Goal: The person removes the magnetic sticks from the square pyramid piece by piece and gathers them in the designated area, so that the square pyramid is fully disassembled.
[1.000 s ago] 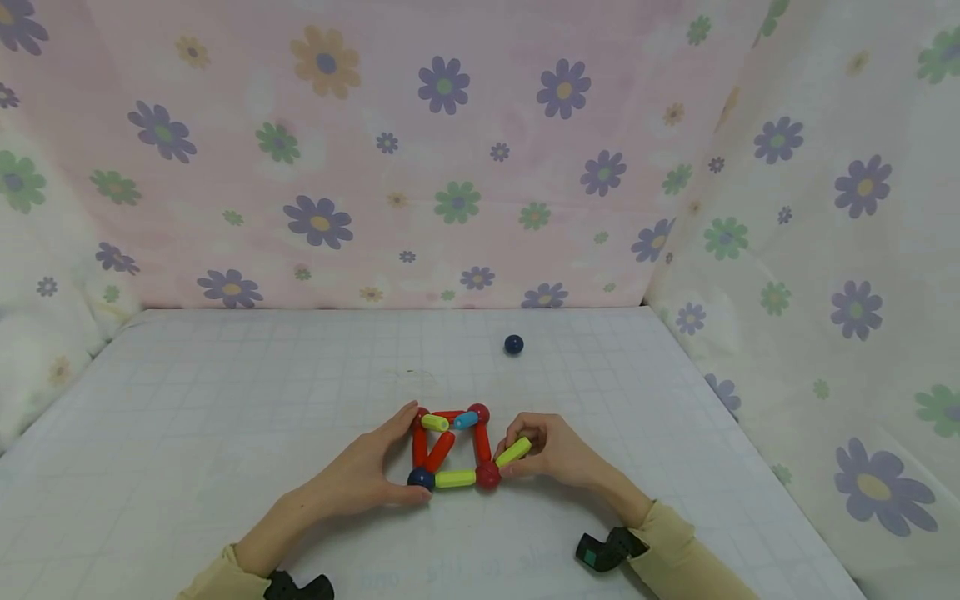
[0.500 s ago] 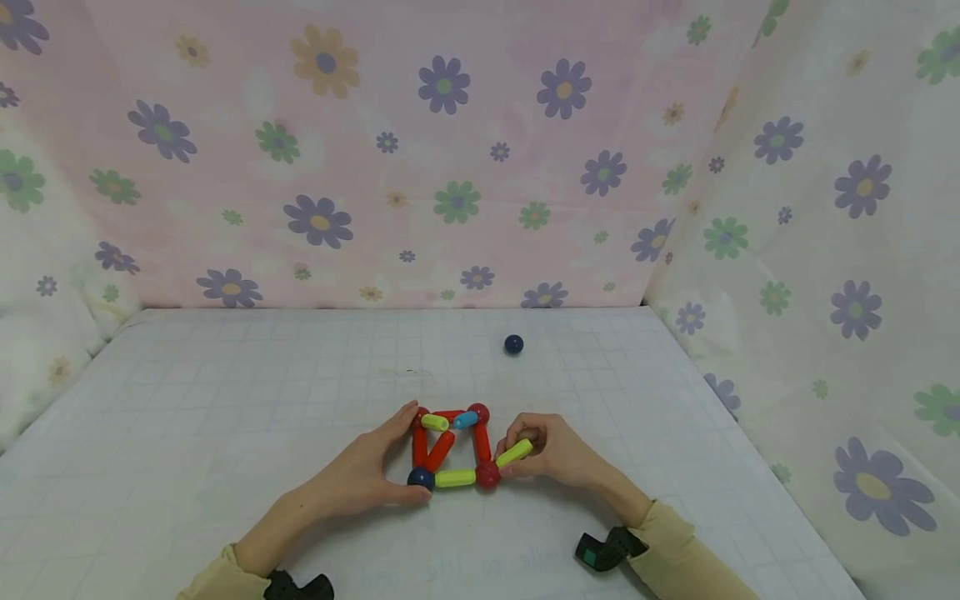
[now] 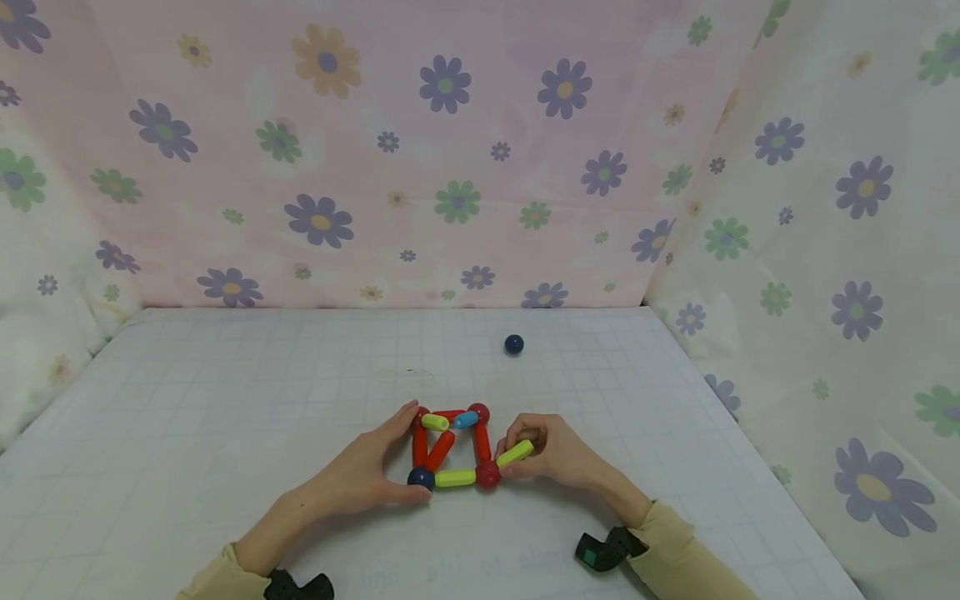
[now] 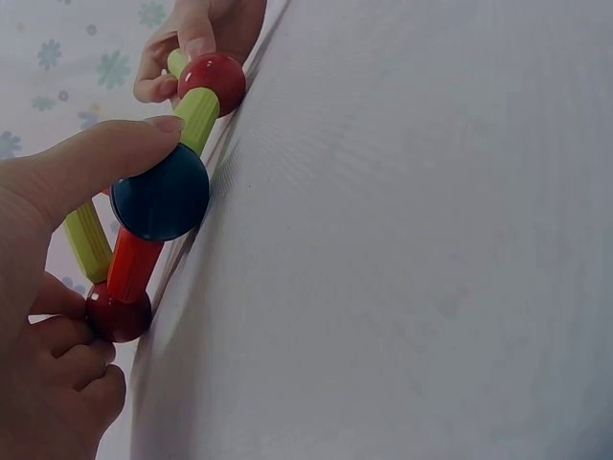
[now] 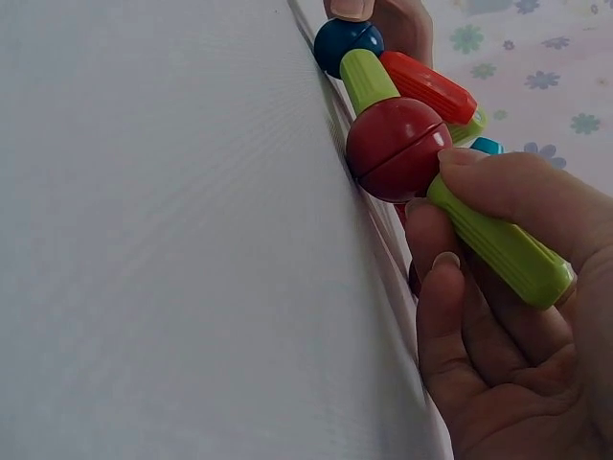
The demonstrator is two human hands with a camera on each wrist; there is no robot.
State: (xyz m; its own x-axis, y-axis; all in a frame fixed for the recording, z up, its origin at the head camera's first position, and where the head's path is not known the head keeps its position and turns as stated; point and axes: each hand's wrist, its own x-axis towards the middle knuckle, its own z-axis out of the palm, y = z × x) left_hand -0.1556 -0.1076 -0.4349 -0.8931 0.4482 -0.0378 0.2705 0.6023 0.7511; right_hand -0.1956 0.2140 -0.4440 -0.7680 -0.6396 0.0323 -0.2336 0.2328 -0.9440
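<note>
A four-sided frame of toy building sticks and balls lies on the table, with a red stick along its right side. My left hand spans the left side, thumb on the dark blue ball and fingers at the far red ball. At the near right corner sits another red ball. There my right hand pinches a yellow-green stick by its lower end, right at that ball; the stick tilts up to the right. Shorter-looking yellow-green and blue sticks rise from the far balls.
A loose dark blue ball lies toward the back of the table. Flower-print cloth hangs behind and along both sides. Dark wrist cameras sit by both sleeves.
</note>
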